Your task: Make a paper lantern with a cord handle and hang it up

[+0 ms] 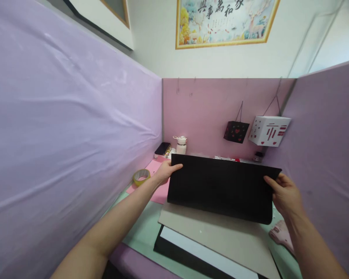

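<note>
The left hand (165,171) pinches the upper left corner of a large black rectangular sheet of card (221,186), thumb on the near face and fingers behind. The right hand (285,193) grips the sheet's right edge the same way, so the black sheet is lifted and stands tilted between both hands, its lower edge curling just above a grey-beige board (221,240).

As a judgement, the work is at an early stage: the black sheet looks uncut and unfolded, only picked up, and nothing is formed from it yet.

Under the grey-beige board lie a white sheet (203,254) and another black sheet (177,252) on the pale green tabletop (141,232). Left of the held black sheet are pink paper (154,168) and a roll of yellowish tape (141,176); behind it a white bottle (180,145) stands by the pink partition (203,112). Above its right end hang a small black paper box with red hearts (236,131) and a white paper box with red cut-outs (269,131).
</note>
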Demonstrator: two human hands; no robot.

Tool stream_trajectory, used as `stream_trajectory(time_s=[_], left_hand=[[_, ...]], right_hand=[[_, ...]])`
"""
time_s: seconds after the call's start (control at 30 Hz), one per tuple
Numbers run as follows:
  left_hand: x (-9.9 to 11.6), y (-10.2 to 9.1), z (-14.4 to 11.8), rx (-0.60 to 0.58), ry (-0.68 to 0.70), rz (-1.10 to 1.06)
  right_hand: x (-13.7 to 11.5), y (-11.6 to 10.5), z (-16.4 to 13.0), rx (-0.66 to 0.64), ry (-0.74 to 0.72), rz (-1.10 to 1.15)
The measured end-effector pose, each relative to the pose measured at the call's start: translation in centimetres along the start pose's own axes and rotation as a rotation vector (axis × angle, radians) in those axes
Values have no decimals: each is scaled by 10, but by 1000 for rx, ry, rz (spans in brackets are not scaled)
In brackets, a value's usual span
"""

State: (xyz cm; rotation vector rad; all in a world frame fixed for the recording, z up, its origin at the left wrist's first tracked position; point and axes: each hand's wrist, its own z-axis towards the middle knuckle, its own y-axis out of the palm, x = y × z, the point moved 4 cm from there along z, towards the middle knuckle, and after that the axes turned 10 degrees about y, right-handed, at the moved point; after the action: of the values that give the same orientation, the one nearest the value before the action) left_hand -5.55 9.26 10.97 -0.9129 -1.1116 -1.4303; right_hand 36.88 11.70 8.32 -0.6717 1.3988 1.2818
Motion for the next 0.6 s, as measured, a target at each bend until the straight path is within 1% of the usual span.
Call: stream_trajectory(time_s=[0.23, 0.4, 0.6], left_hand=[[-2, -2, 2, -13, 16, -8], [-4, -4, 1, -25, 25, 1], [-4, -4, 0, -27, 40, 29]], right_hand=[[0, 0, -1, 2, 28, 23], [2, -3, 0, -3, 4, -1], [3, -2, 0, -10, 12, 8]])
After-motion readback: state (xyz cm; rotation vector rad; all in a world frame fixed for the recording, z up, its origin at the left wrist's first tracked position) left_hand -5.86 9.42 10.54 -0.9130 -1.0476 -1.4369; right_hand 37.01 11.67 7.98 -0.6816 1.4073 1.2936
